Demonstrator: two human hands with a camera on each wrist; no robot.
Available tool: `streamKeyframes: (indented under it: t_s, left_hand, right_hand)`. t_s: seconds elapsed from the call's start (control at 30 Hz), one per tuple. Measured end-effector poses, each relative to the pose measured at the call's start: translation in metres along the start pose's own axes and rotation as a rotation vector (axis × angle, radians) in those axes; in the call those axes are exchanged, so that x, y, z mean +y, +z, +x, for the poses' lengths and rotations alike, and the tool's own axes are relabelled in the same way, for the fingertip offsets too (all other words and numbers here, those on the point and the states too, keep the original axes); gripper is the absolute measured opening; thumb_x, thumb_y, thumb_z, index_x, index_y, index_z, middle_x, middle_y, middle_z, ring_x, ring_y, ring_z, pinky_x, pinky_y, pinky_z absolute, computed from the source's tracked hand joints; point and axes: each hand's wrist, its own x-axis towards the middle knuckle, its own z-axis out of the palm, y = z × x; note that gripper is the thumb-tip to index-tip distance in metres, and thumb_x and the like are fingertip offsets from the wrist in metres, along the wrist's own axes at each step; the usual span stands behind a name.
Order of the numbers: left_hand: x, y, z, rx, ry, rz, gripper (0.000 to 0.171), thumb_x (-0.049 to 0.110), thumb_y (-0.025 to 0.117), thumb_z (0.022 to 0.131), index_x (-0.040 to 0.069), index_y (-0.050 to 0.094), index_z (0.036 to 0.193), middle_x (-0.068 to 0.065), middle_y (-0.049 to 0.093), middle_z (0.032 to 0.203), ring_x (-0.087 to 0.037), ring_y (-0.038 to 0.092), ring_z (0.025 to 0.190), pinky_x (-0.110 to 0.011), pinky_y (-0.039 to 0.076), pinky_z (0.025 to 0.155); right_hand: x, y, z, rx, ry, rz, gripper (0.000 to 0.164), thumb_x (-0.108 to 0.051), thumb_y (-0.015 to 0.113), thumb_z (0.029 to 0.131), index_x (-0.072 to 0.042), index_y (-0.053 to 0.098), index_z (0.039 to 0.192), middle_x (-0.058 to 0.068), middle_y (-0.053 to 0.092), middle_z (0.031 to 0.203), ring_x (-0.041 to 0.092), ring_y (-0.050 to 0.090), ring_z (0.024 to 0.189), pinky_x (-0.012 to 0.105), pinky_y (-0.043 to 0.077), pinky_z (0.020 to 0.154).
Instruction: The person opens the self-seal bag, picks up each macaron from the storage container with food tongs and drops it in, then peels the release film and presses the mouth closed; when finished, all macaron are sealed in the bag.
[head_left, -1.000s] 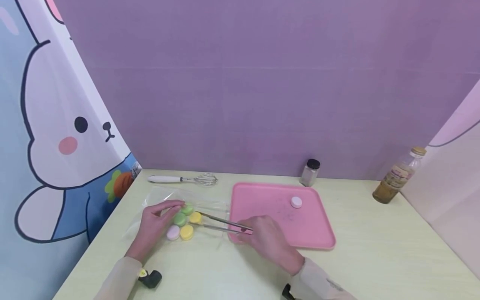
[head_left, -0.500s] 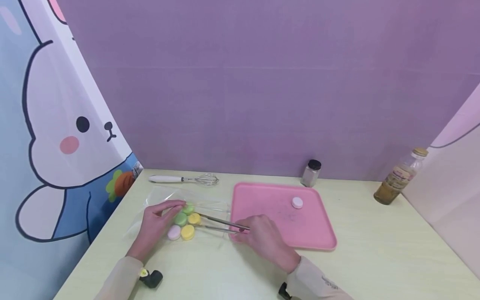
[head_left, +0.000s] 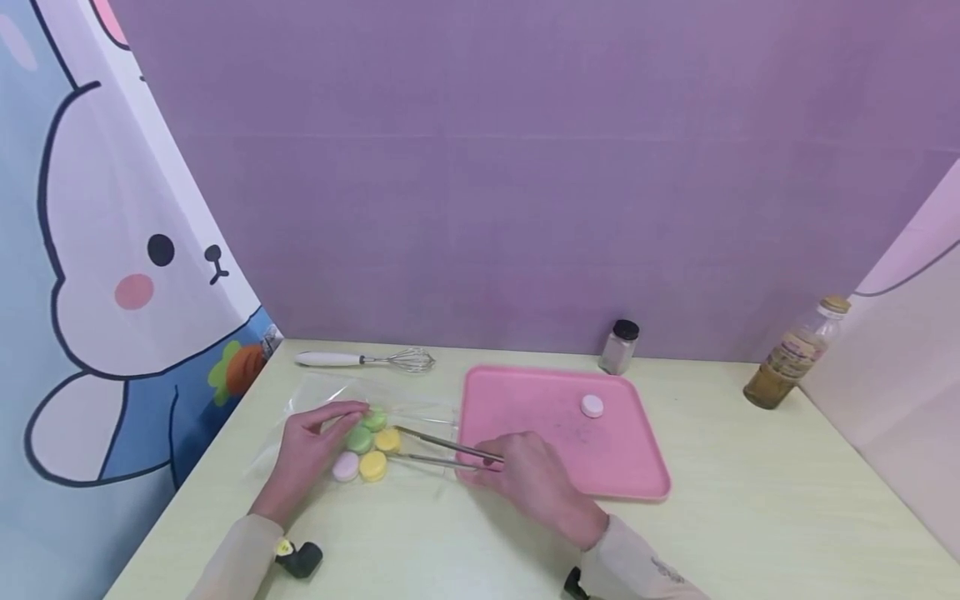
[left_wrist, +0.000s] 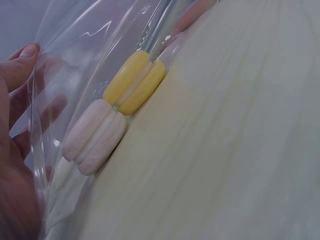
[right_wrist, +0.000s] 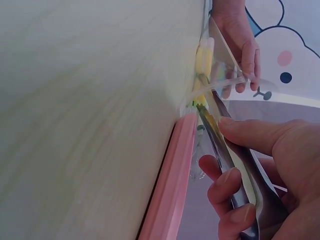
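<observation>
The left hand [head_left: 311,446] pinches a clear bag [head_left: 330,387], with macarons [head_left: 359,440] inside it just beside that hand. The right hand [head_left: 536,483] grips metal tongs [head_left: 450,446], their tips at a yellow macaron [head_left: 387,440] between the two hands

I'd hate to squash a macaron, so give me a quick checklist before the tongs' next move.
1. Bag steadied: ok; the left hand pinches the clear plastic bag.
2. Tongs secure: ok; the right hand has fingers and thumb around the metal tongs.
3. Tips lined up: ok; they stand either side of the farther yellow macaron.
4. Tips touching that macaron: cannot tell.
5. Room on the pink tray: ok; just one pale pink macaron shows on it.
6. Whisk out of the way: ok; it lies beyond the bag, apart from the tongs.
</observation>
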Motion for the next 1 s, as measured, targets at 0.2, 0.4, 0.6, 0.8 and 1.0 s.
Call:
streamKeyframes:
  t_s: [0.2, 0.4, 0.6, 0.8, 1.0]
  left_hand:
    - [-0.001, 0.0, 0.0, -0.006, -0.005, 0.014, 0.023, 0.012, 0.07, 0.097, 0.002, 0.074, 0.117, -0.012, 0.072, 0.119, -0.026, 0.058, 0.127, -0.016, 0.038, 0.108]
    - [0.0, -0.001, 0.0, 0.0, -0.032, 0.024, 0.023, 0.016, 0.07, 0.097, 0.004, 0.074, 0.117, -0.009, 0.072, 0.121, -0.029, 0.056, 0.128, -0.017, 0.037, 0.11]
    - [0.002, -0.001, 0.0, -0.001, -0.037, 0.016, 0.024, 0.015, 0.07, 0.097, 0.002, 0.074, 0.117, -0.01, 0.072, 0.12, -0.028, 0.055, 0.13, -0.018, 0.036, 0.11]
    - [0.002, 0.0, 0.0, -0.013, -0.031, 0.02, 0.025, 0.015, 0.069, 0.098, 0.001, 0.073, 0.118, -0.012, 0.071, 0.121, -0.026, 0.056, 0.13, -0.018, 0.036, 0.11]
    - [0.002, -0.002, -0.001, -0.005, -0.049, 0.048, 0.026, 0.019, 0.07, 0.098, 0.004, 0.074, 0.118, -0.014, 0.07, 0.124, -0.024, 0.056, 0.13, -0.014, 0.036, 0.109]
  right_hand:
    - [0.006, -0.01, -0.013, 0.025, -0.045, -0.073, 0.025, -0.035, 0.082, 0.085, -0.018, 0.081, 0.103, -0.015, 0.07, 0.077, -0.001, 0.057, 0.067, 0.021, 0.049, 0.059]
    - [0.011, -0.027, -0.031, 0.061, -0.033, -0.095, 0.026, -0.029, 0.084, 0.084, -0.018, 0.08, 0.107, -0.01, 0.074, 0.084, 0.008, 0.067, 0.076, 0.024, 0.053, 0.062]
    - [0.019, -0.047, -0.052, 0.139, 0.012, -0.079, 0.028, -0.028, 0.086, 0.081, -0.02, 0.081, 0.107, -0.01, 0.075, 0.088, 0.01, 0.07, 0.08, 0.025, 0.055, 0.066]
    - [0.032, -0.062, -0.075, 0.193, 0.189, 0.01, 0.031, -0.024, 0.088, 0.078, -0.022, 0.08, 0.108, -0.011, 0.076, 0.091, 0.009, 0.071, 0.084, 0.022, 0.054, 0.065]
    - [0.048, -0.076, -0.097, 0.229, 0.29, -0.01, 0.031, -0.022, 0.089, 0.078, -0.019, 0.08, 0.107, -0.012, 0.075, 0.087, 0.009, 0.07, 0.079, 0.023, 0.053, 0.06]
